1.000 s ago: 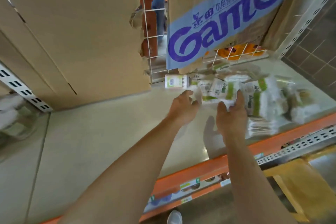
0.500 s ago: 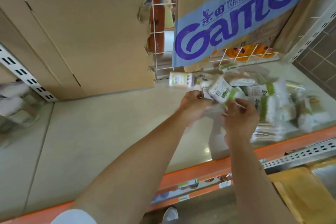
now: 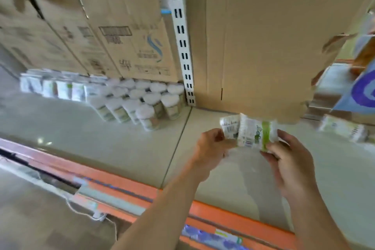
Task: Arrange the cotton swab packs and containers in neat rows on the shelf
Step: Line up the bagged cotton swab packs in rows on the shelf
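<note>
now the view has swung left since half a second ago. the blue banner (image 3: 363,89), which filled the top of the view then, is a sliver at the right edge. of what lay piled under it, only one loose pack (image 3: 343,129) shows, lying on the shelf (image 3: 91,138). the held packs (image 3: 250,133) have come away from that spot. they are in the air above the shelf, in front of the lower edge of a torn cardboard sheet (image 3: 263,46). there seem to be two side by side, a smaller one with a barcode on the left and a larger one with a green band, though motion blur leaves the count unsure. the left hand (image 3: 211,146) pinches their left end between thumb and fingers. the right hand (image 3: 288,160) has its fingers curled round the green-banded end.

newly in view, left of the white slotted upright (image 3: 180,36), round containers (image 3: 142,105) with white lids stand in tight rows against cardboard boxes (image 3: 121,32). their walls look clear and carry a label; what is inside is too blurred to make out. just left of them a row of packs (image 3: 56,87) stands upright, side by side. the orange front rail (image 3: 233,216) runs beneath both forearms.
</note>
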